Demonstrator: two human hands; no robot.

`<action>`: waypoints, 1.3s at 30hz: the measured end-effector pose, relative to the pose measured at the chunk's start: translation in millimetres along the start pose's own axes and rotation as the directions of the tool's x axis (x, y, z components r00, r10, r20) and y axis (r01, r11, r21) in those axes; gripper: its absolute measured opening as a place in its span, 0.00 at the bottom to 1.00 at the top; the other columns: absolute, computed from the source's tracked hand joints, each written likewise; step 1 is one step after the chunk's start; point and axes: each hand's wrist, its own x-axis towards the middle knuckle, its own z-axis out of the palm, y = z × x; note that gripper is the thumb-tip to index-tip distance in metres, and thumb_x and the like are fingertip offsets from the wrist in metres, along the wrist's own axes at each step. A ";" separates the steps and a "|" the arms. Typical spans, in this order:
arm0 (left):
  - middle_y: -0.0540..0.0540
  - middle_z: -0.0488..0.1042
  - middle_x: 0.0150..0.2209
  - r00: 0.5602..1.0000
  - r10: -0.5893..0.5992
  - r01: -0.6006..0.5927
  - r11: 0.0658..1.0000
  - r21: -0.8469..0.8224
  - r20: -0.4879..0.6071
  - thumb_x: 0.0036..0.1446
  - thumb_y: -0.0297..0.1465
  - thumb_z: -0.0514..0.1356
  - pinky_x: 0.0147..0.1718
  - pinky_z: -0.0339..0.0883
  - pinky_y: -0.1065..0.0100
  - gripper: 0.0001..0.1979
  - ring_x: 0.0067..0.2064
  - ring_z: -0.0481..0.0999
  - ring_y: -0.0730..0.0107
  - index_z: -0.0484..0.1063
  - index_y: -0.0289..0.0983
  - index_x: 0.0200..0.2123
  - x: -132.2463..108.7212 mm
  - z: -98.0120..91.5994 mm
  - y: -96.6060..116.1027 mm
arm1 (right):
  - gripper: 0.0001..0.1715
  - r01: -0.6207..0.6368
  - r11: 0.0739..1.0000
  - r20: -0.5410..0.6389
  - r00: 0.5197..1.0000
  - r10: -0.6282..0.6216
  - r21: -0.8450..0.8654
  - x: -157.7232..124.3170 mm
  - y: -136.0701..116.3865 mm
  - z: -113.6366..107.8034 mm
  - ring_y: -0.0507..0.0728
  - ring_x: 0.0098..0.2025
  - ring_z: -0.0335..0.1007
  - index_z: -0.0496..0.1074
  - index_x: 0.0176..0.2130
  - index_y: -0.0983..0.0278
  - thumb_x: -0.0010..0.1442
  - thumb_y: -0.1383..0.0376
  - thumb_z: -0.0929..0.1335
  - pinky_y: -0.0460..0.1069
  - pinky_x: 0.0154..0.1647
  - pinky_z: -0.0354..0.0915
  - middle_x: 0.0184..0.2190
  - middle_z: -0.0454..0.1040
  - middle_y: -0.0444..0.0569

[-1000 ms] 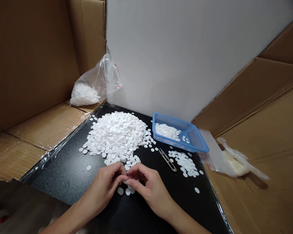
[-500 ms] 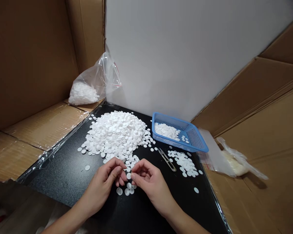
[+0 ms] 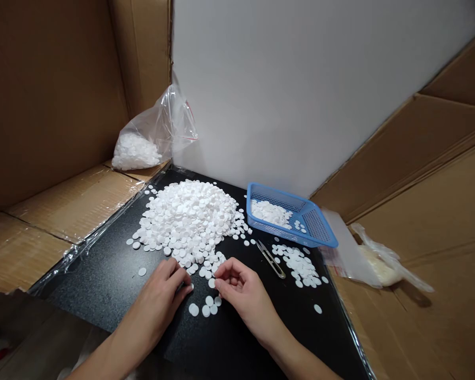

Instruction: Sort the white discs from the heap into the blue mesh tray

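My left hand (image 3: 164, 290) is low at the front of a big pile of small white discs (image 3: 193, 211). Its thumb and fingers are closed, and the edge of one white disc (image 3: 192, 286) shows at their tips. Across from it, my right hand (image 3: 245, 290) pinches another white disc (image 3: 211, 283) between thumb and forefinger, its other fingers curled in. Between and just below the hands, several loose discs (image 3: 206, 311) lie on the black tabletop (image 3: 174, 343).
A blue perforated basket (image 3: 293, 232) holding more discs stands at the back right. Thread snips (image 3: 271, 259) lie before it, beside a smaller spread of discs (image 3: 301, 266). A clear bag of discs (image 3: 136, 150) rests at left on cardboard; another plastic bag (image 3: 383, 264) lies at right.
My left hand has moved slightly left, away from my right hand, and turned its back upward with fingers pointing down. My right hand has barely moved.
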 end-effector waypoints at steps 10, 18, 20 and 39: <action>0.48 0.77 0.30 0.968 -0.189 0.249 0.773 -0.583 0.163 0.58 0.38 0.63 0.31 0.66 0.69 0.09 0.32 0.74 0.65 0.78 0.38 0.34 16.3 -16.0 43.8 | 0.10 0.200 0.969 0.031 0.980 -0.198 -0.143 -10.3 -6.0 4.7 0.53 0.29 0.67 0.69 0.33 0.63 0.60 0.58 0.69 0.47 0.30 0.64 0.28 0.70 0.44; 0.44 0.81 0.32 0.902 -0.259 0.420 0.338 -0.842 0.345 0.53 0.38 0.70 0.32 0.70 0.72 0.12 0.33 0.80 0.68 0.78 0.35 0.33 28.3 -15.7 47.9 | 0.04 0.101 0.434 -0.128 0.874 -0.468 -0.895 17.8 -7.8 -83.5 0.62 0.37 0.71 0.70 0.35 0.61 0.62 0.63 0.67 0.54 0.38 0.63 0.33 0.74 0.49; 0.45 0.82 0.34 0.902 -0.256 0.415 0.295 -0.860 0.348 0.52 0.36 0.71 0.33 0.71 0.73 0.10 0.34 0.81 0.69 0.79 0.35 0.33 27.7 -16.1 48.0 | 0.04 0.006 0.343 -0.140 0.906 -0.400 -0.939 25.0 -1.5 -99.2 0.63 0.36 0.72 0.70 0.35 0.61 0.57 0.65 0.70 0.53 0.36 0.62 0.33 0.74 0.50; 0.46 0.82 0.32 0.946 -0.164 0.324 0.444 -0.835 0.280 0.53 0.33 0.68 0.32 0.70 0.71 0.05 0.32 0.79 0.68 0.80 0.38 0.33 19.4 -26.6 52.3 | 0.06 -0.150 0.175 -0.197 0.934 -0.298 -0.973 28.5 12.2 -106.2 0.61 0.32 0.68 0.69 0.37 0.61 0.58 0.71 0.66 0.51 0.35 0.53 0.26 0.72 0.45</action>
